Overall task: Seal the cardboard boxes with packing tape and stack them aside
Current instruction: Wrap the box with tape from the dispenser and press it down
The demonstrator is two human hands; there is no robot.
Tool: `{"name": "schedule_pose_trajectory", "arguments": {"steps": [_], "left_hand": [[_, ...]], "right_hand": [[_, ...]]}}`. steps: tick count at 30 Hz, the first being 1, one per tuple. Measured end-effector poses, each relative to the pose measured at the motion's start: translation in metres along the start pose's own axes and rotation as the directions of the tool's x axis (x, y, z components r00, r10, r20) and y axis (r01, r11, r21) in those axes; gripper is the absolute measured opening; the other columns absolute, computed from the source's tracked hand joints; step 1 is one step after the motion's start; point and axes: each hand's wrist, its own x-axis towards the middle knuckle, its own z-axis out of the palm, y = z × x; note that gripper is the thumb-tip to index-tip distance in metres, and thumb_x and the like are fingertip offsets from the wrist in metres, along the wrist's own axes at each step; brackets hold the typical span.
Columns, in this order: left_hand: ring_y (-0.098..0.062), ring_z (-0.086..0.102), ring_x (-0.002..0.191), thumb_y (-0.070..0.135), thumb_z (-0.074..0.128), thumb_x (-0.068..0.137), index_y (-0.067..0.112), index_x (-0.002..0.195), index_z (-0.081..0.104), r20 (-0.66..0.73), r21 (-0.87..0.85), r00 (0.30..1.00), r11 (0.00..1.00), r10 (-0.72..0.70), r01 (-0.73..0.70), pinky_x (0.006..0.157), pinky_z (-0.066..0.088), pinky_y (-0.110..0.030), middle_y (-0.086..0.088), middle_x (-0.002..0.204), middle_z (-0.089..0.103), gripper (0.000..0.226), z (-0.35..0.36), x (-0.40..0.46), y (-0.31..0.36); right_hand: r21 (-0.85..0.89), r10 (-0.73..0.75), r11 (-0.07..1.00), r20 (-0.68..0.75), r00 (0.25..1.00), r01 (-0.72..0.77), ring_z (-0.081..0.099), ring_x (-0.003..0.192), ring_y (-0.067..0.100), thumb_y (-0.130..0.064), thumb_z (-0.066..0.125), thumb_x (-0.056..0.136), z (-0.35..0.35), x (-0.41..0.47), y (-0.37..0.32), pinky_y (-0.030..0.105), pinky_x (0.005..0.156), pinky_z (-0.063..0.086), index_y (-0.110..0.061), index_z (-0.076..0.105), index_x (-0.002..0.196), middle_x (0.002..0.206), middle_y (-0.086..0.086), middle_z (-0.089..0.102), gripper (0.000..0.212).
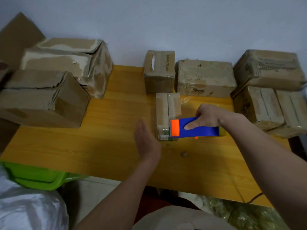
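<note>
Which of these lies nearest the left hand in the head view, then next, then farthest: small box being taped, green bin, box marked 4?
1. Small box being taped, just right of the left hand.
2. Green bin, lower left, off the table.
3. Box marked 4, back right by the wall.

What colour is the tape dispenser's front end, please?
Orange, on the blue tape dispenser; clearest in the head view.

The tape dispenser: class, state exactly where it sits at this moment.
In the head view, the blue and orange tape dispenser is right of centre, held by the right hand against the near end of the small cardboard box on the wooden table.
</note>
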Motion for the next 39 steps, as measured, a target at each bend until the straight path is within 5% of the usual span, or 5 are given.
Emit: {"name": "schedule_pose_trajectory", "arguments": {"steps": [2, 5, 20, 32, 39], "left_hand": [[-0.01, -0.017, 0.144, -0.012, 0.039, 0.086, 0.015, 0.154, -0.004, 0.223, 0.157, 0.907, 0.905, 0.357, -0.395, 0.122, -0.003, -0.033, 0.005, 0.157, -0.013, 0.084, 0.002, -0.005, 0.001], [-0.017, -0.032, 0.139, 0.0, 0.039, 0.091, 0.014, 0.144, -0.026, 0.417, 0.408, 0.811, 0.714, 0.41, -0.57, 0.118, -0.014, -0.039, -0.002, 0.151, -0.033, 0.085, 0.003, 0.0, -0.01], [-0.024, -0.024, 0.145, 0.007, 0.04, 0.092, 0.008, 0.152, -0.013, 0.421, 0.467, 0.831, 0.698, 0.364, -0.542, 0.113, -0.02, -0.035, -0.013, 0.159, -0.021, 0.08, -0.001, -0.006, 0.007], [-0.031, -0.014, 0.148, 0.073, 0.053, 0.08, 0.027, 0.154, -0.006, 0.487, 0.49, 0.79, 0.631, 0.374, -0.601, 0.115, -0.015, -0.041, -0.015, 0.161, -0.012, 0.105, 0.0, -0.001, 0.011], [-0.029, -0.015, 0.148, 0.062, 0.052, 0.088, 0.029, 0.154, -0.005, 0.451, 0.469, 0.797, 0.653, 0.401, -0.594, 0.113, -0.016, -0.039, -0.015, 0.161, -0.012, 0.093, 0.001, -0.001, 0.007]], "right_hand": [[0.014, -0.005, 1.0, 0.014, 1.0, 0.005, 0.062, 0.088, 0.022, -0.059, 0.074, 0.068, 0.001, 0.001, 0.0, 0.034, 0.076, 0.052, -0.013, 0.063, 0.1, 0.089, 0.003, 0.064, 0.056], [0.038, -0.012, 0.999, 0.034, 0.999, 0.011, 0.062, 0.088, 0.022, -0.055, 0.075, 0.069, 0.003, 0.001, 0.004, 0.033, 0.077, 0.052, -0.013, 0.062, 0.101, 0.089, 0.002, 0.064, 0.054], [0.061, 0.116, 0.991, 0.036, 0.993, -0.118, 0.059, 0.084, 0.021, -0.06, 0.073, 0.068, -0.004, -0.019, 0.077, 0.031, 0.071, 0.046, -0.015, 0.059, 0.084, 0.086, 0.002, 0.062, 0.049], [-0.271, 0.204, 0.935, -0.114, 0.972, -0.228, 0.054, 0.082, 0.024, -0.065, 0.063, 0.076, 0.009, -0.021, 0.027, 0.033, 0.07, 0.043, -0.014, 0.046, 0.091, 0.078, 0.002, 0.051, 0.055], [-0.305, 0.226, 0.914, -0.17, 0.959, -0.269, 0.053, 0.08, 0.022, -0.063, 0.063, 0.078, 0.017, -0.021, 0.014, 0.031, 0.069, 0.043, -0.015, 0.044, 0.093, 0.081, 0.003, 0.052, 0.053]]}}
